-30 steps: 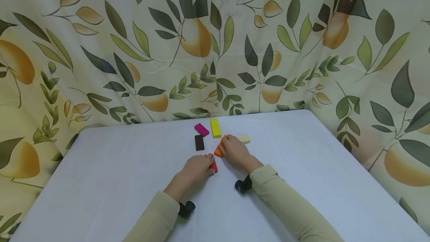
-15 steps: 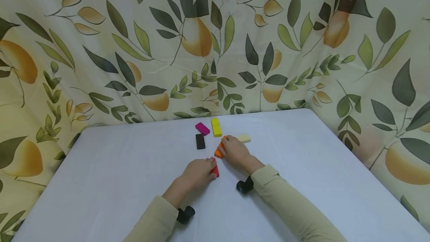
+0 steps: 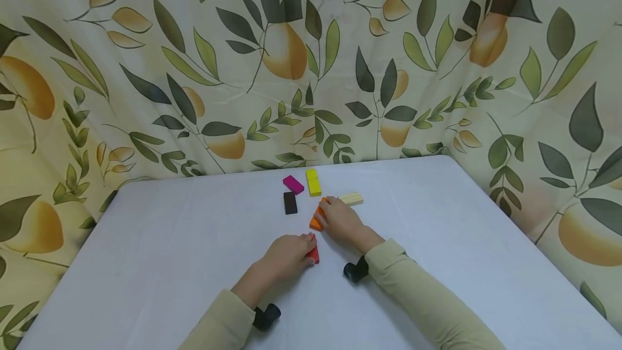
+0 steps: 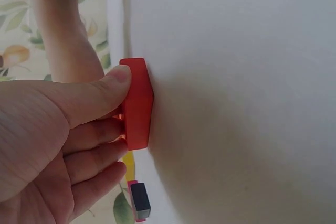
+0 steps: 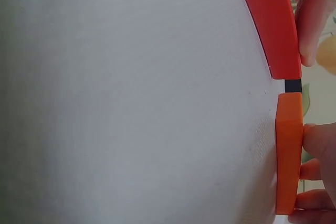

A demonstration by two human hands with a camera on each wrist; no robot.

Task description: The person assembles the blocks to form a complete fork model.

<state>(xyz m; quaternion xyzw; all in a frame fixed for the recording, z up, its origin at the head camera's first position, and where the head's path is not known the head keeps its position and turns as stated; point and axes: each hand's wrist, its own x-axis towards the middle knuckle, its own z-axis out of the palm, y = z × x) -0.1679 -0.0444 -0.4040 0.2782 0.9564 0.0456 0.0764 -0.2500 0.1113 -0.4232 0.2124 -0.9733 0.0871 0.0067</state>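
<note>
The red block [image 4: 139,108] and the orange block [image 5: 289,156] are probably light and stiff, maybe slightly slippery, so their long sides seem the best hold; the left hand [image 3: 289,254] pinches the red one, the right hand [image 3: 342,221] grips the orange one. Both, smooth and with slanted faces, lie roughly midway between the worktop's [image 3: 184,253] side edges, orange nearer the far edge.

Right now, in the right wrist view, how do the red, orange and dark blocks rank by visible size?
1. Red block, cut off by the picture edge
2. Orange block
3. Dark block, just a sliver
Nearness may skew true sizes.
</note>
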